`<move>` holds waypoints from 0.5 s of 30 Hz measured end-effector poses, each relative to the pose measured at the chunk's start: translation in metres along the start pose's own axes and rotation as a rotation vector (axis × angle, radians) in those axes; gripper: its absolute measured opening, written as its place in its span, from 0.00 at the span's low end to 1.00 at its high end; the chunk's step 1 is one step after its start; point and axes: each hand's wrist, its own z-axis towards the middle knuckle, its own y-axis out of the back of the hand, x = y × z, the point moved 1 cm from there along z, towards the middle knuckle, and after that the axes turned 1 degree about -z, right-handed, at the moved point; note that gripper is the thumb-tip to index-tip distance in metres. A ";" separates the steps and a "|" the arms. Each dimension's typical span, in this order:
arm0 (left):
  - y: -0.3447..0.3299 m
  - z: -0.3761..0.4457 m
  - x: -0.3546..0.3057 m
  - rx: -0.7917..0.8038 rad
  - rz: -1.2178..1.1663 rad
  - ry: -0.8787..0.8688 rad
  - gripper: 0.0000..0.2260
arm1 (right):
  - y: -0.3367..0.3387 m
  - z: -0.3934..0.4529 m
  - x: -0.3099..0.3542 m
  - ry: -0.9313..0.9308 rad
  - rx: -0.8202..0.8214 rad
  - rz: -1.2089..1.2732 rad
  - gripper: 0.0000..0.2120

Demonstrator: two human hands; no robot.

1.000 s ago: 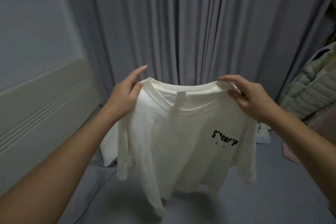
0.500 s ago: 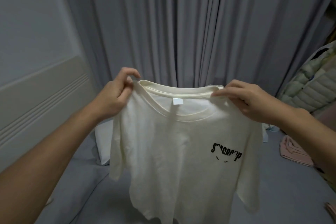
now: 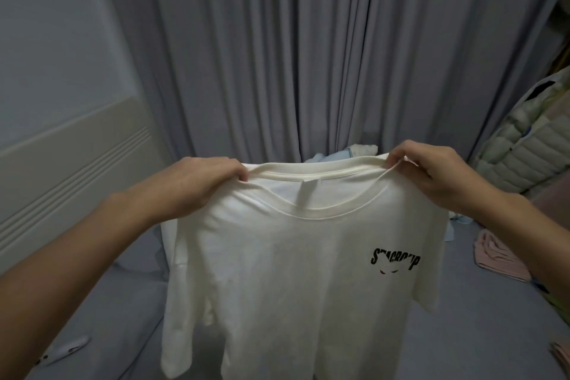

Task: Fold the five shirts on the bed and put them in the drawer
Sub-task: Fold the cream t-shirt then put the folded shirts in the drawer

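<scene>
White shirt [image 3: 277, 271] in both hands' grip

Your left hand [image 3: 197, 185] and right hand [image 3: 438, 173] are reaching forward, arms extended. Both are curling their fingers, pinching.

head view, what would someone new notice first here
The white t-shirt fills the centre, held up in the air by its collar, with a black printed logo on the right side of its chest. The left hand and right hand each grip one end of the neckline. Behind hangs a grey pleated curtain, and a pink folded garment lies on the bed at right.
</scene>
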 end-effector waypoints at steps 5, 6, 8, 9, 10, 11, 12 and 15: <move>-0.014 -0.006 0.014 0.028 -0.073 0.179 0.10 | 0.000 -0.007 0.009 0.032 0.140 -0.042 0.09; -0.014 -0.007 0.014 0.008 -0.106 0.189 0.06 | -0.001 -0.010 0.009 0.062 0.197 -0.094 0.07; -0.011 -0.005 0.012 -0.070 -0.177 0.207 0.06 | -0.003 -0.016 0.010 0.116 0.261 -0.226 0.06; -0.010 -0.004 0.012 -0.104 -0.206 0.221 0.06 | -0.002 -0.017 0.010 0.126 0.266 -0.287 0.06; -0.011 -0.003 0.011 -0.131 -0.231 0.241 0.07 | 0.000 -0.018 0.009 0.130 0.254 -0.332 0.05; -0.012 -0.003 0.010 -0.149 -0.257 0.262 0.08 | 0.002 -0.018 0.009 0.137 0.229 -0.357 0.05; -0.014 -0.002 0.009 -0.164 -0.300 0.283 0.08 | 0.004 -0.018 0.007 0.136 0.200 -0.355 0.04; -0.019 0.000 0.006 -0.215 -0.548 0.314 0.05 | 0.007 -0.020 0.001 -0.030 0.135 -0.120 0.04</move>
